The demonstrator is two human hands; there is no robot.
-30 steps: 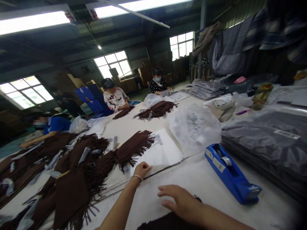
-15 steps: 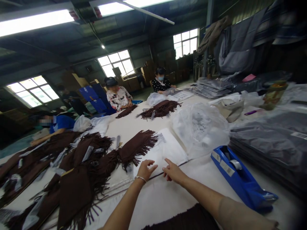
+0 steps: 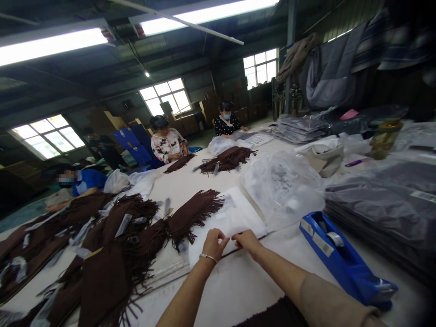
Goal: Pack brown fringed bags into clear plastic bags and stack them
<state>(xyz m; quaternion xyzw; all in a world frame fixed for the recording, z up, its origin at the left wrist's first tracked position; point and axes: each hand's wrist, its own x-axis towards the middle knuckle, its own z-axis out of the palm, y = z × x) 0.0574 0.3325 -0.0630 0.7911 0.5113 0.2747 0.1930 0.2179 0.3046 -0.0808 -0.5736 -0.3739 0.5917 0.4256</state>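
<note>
A stack of white plastic bags (image 3: 235, 213), with faint print on the top one, lies flat in front of me. At its near edge my left hand (image 3: 214, 246), a bracelet on its wrist, is closed in a pinch. Close beside it, my right hand (image 3: 248, 240) also pinches that edge, thumb and fingers together. The fingertips of both hands nearly meet; the thin film between them is hard to see. A folded brown fringed scarf (image 3: 195, 211) touches the stack's left side. More dark brown knit fabric (image 3: 275, 313) lies near my body.
A blue tape dispenser (image 3: 340, 259) stands right of my forearm, beside bagged grey garments (image 3: 381, 195). A clear bag of small pieces (image 3: 282, 181) sits behind. Brown scarves (image 3: 105, 277) with tags pile up at left. Several co-workers (image 3: 166, 141) sit around the table; a jar (image 3: 386, 138) stands at right.
Both hands have drawn closer together at the bag's near edge. Their fingers, spread and pointing before, are now closed in pinches. The view has tilted slightly.
</note>
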